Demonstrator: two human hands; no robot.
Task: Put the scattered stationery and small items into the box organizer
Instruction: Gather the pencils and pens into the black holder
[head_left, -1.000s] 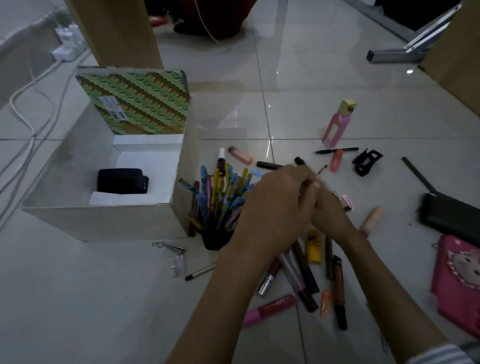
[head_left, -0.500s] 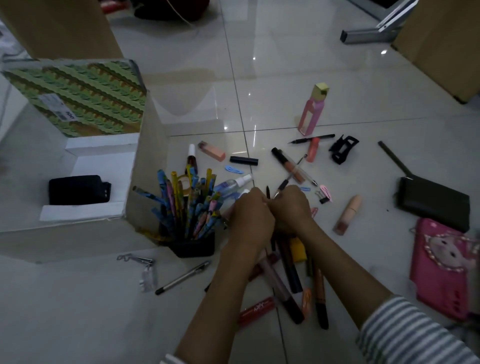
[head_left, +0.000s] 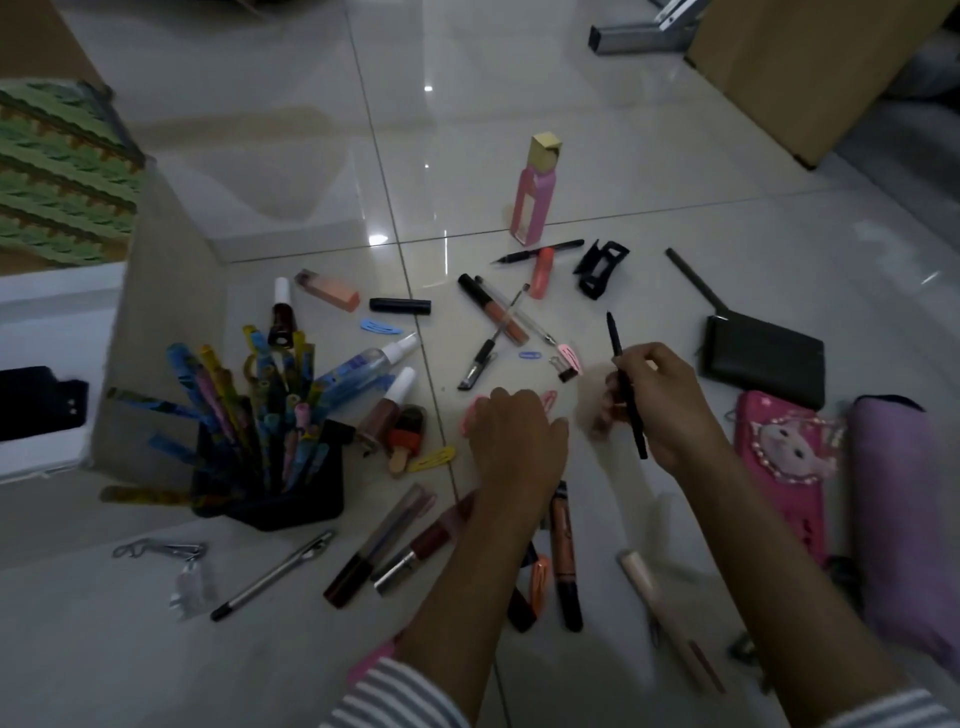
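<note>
Nearest the person, several tubes (head_left: 384, 545) lie on the floor beside and under the left forearm. Most have their long axes running near to far.

Next out, the hands are apart. The left hand (head_left: 514, 441) hangs palm down just over the floor, beside a pink clip (head_left: 469, 422). Its fingers are bent under it and the tips are hidden, so whether it holds anything cannot be told. The right hand (head_left: 667, 410) pinches a black pen (head_left: 617, 340) between thumb and fingers, clear of the floor. The pen's long axis runs near to far, and both ends protrude from the grip.

Governing relation: the box (head_left: 161, 322) stands on the floor to the left of both hands and well apart from the right hand. The left hand and a cup (head_left: 291, 506) full of pens lie between them. The cup stands just beside the box's right wall. The left hand is the nearer to the box, but the right hand carries the pen. The pen therefore probably has to travel leftward past the left hand and over the cup, or pass to the left hand first. It should stay high enough to clear the pens fanned out of the cup.

Farthest out, a claw clip (head_left: 600, 267) lies on the floor and a pink bottle (head_left: 532, 208) stands upright. Neither is boxed yet.
</note>
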